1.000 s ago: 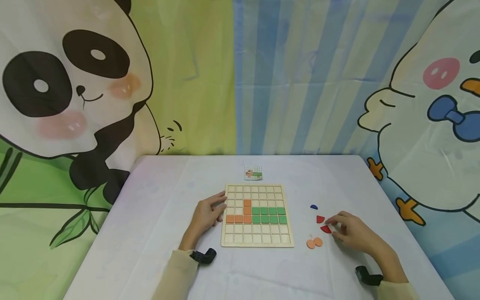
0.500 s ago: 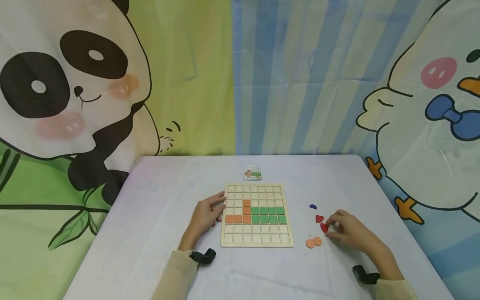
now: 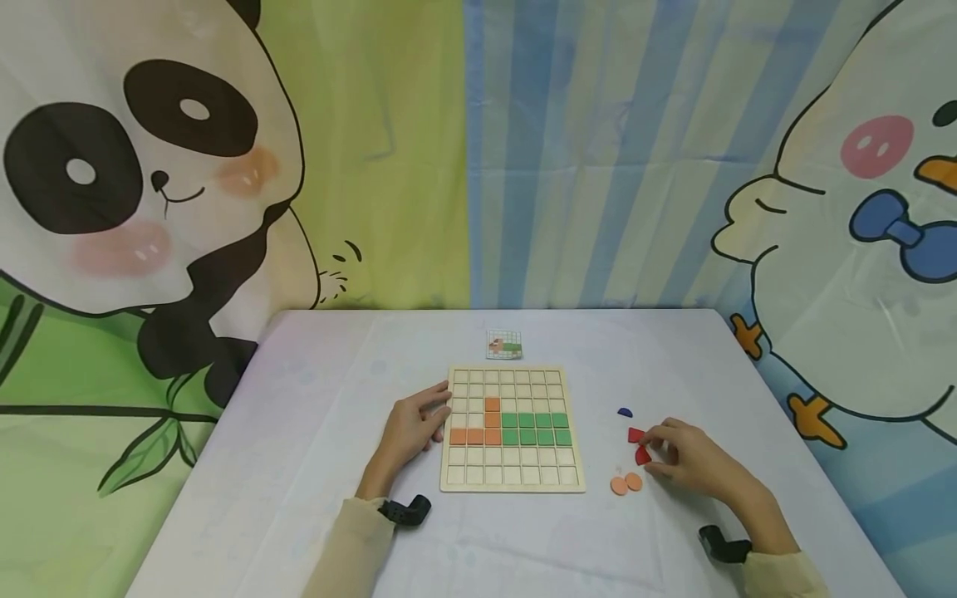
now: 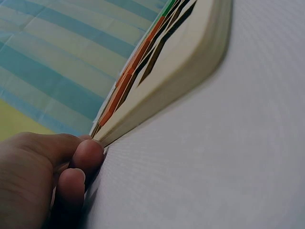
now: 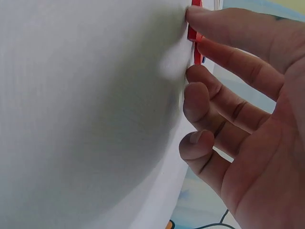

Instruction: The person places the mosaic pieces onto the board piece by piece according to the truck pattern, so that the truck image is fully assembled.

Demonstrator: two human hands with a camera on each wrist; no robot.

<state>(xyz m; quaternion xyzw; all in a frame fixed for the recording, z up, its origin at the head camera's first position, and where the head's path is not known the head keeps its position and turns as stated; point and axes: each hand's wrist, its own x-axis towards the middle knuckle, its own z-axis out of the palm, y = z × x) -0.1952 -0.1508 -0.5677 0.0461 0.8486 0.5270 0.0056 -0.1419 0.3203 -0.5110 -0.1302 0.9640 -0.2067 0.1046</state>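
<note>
In the head view a square wooden grid board (image 3: 512,480) lies on the table, with orange square tiles (image 3: 492,420) and green square tiles (image 3: 534,428) in its cells. My left hand (image 3: 409,428) rests against the board's left edge. The left wrist view shows its fingertips (image 4: 89,155) touching the board's corner (image 4: 157,102). To the right, my right hand (image 3: 695,457) pinches a red wedge-shaped piece (image 3: 643,455) between thumb and index finger, low at the tabletop. A second red piece (image 3: 635,435) lies right beside it, partly behind the fingers.
Two round orange discs (image 3: 625,483) lie just below the red pieces. A dark blue half-round piece (image 3: 625,412) lies above them. Behind the board is a small printed card (image 3: 504,345). Cartoon-printed curtains (image 3: 583,149) stand along the table's far edge.
The right hand has moved slightly left. The red piece at its fingertips has turned and shifted left, closer to the other red piece. My left hand and the board stay put.
</note>
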